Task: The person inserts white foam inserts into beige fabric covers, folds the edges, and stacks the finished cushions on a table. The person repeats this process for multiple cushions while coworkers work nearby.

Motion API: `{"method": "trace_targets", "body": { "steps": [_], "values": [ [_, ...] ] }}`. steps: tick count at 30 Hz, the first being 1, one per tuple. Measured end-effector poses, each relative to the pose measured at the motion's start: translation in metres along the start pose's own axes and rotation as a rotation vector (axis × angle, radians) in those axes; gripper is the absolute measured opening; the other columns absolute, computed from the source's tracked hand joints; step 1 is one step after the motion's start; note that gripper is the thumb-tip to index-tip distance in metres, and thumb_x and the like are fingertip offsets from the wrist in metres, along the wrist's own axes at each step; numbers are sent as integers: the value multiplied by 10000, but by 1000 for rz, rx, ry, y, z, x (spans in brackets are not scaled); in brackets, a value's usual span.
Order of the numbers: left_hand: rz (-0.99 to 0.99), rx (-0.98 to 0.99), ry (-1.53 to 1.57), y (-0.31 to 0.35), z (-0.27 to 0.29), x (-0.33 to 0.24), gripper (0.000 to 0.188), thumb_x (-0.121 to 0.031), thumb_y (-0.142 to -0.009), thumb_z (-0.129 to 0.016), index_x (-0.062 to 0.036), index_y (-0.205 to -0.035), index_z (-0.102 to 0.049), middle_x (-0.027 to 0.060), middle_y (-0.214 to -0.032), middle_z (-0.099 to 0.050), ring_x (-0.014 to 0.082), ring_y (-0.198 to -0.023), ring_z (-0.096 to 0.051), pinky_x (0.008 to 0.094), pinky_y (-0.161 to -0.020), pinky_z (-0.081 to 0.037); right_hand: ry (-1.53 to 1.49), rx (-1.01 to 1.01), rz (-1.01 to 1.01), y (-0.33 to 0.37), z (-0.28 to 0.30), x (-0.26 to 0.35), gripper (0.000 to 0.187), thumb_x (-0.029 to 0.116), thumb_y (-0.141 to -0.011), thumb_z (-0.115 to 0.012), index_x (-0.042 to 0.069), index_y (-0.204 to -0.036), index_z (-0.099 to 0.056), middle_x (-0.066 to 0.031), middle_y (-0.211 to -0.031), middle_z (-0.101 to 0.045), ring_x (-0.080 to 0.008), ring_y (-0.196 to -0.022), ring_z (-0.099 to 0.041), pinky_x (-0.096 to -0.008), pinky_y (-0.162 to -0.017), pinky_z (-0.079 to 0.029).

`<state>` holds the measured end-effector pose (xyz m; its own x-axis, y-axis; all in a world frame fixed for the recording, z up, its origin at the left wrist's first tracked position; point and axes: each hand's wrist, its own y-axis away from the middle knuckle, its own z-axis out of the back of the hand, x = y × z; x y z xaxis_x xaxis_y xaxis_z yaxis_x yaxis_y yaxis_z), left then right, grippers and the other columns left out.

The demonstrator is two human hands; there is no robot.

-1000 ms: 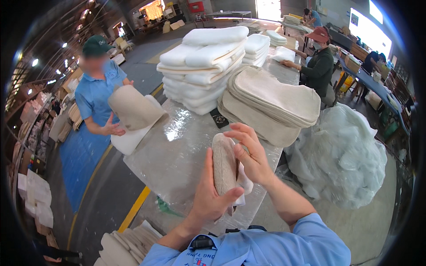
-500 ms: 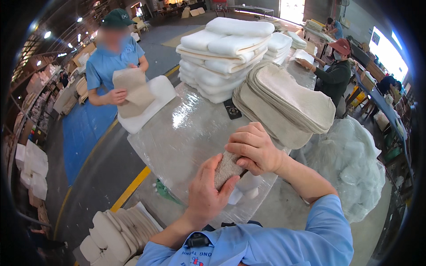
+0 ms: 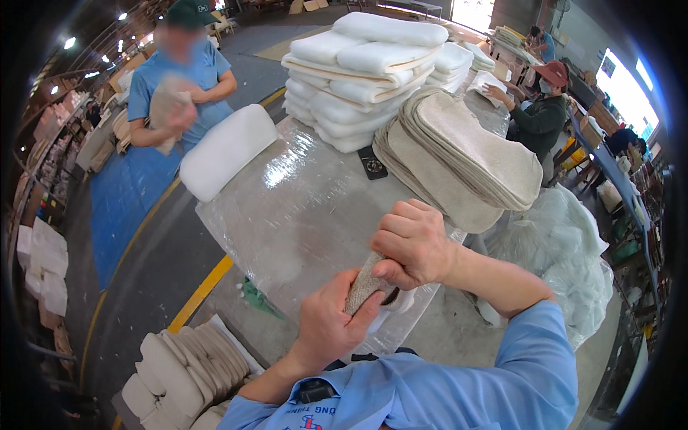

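Note:
A beige woven fabric cover (image 3: 363, 287) is gripped between my hands above the near end of the table. My left hand (image 3: 331, 309) pinches its lower left end, thumb on the near side. My right hand (image 3: 414, 245) closes over its upper right end with the fingers curled. A dark opening shows at the cover's near edge, and white padding (image 3: 403, 301) is partly visible just below it. Whether the padding reaches inside the cover is hidden. Beyond my right hand lies a stack of beige fabric covers (image 3: 459, 154).
A plastic-covered table (image 3: 287, 215) holds a tall pile of white pads (image 3: 358, 86) and a small black object (image 3: 373, 163). A co-worker (image 3: 186, 79) handles beige fabric beside a white pad (image 3: 228, 152). Bagged material (image 3: 559, 258) sits right; stacked cushions (image 3: 186, 365) lie lower left.
The cover in my hands has turned and shows a narrower face, with its dark opening more visible. The co-worker at left has raised the beige fabric off the white pad.

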<state>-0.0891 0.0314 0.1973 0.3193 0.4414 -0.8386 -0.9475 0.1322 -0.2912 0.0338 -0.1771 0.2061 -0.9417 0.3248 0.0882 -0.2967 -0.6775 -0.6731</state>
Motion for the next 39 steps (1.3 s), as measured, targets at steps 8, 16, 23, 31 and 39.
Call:
{"method": "trace_targets", "body": {
  "steps": [8, 16, 23, 31, 39],
  "values": [
    [-273, -99, -232, -8, 12, -21, 503, -198, -904, -817, 38, -1305, -625, 256, -1142, -723, 413, -946, -736, 457, -795, -595, -484, 29, -313, -12, 20, 11, 483, 435, -1123, -484, 46, -960, -720, -113, -926, -675, -313, -861, -655, -419, -796, -536],
    [-386, -130, -277, -7, -9, -11, 530, -164, -919, -818, 69, -1344, -604, 244, -1201, -712, 392, -1014, -741, 436, -842, -613, -373, -183, -17, 11, 12, 2, 287, 292, -1074, -630, 31, -1004, -724, -115, -1002, -730, -303, -870, -677, -402, -783, -546],
    [-337, -76, -210, -12, -15, -10, 469, -198, -968, -803, 78, -1307, -633, 228, -1118, -742, 372, -886, -762, 422, -741, -621, -217, -193, -81, 17, 6, 0, 282, 312, -1028, -671, 103, -841, -695, -31, -800, -662, -253, -689, -593, -378, -603, -459],
    [-131, 72, -81, -16, -6, -15, 404, -237, -1008, -752, 35, -1295, -665, 231, -1014, -747, 400, -828, -754, 461, -700, -597, -177, 90, -274, 12, 26, 5, 379, 337, -1090, -580, 68, -853, -706, -63, -780, -649, -292, -719, -624, -408, -625, -500],
    [-133, 84, -91, -13, 10, -18, 399, -247, -998, -767, 28, -1274, -682, 219, -1003, -757, 391, -837, -754, 446, -715, -588, -609, -39, -569, 28, 29, 16, 651, 509, -1167, -378, -1, -1019, -755, -156, -885, -736, -312, -842, -713, -404, -792, -566]
  ]
}}
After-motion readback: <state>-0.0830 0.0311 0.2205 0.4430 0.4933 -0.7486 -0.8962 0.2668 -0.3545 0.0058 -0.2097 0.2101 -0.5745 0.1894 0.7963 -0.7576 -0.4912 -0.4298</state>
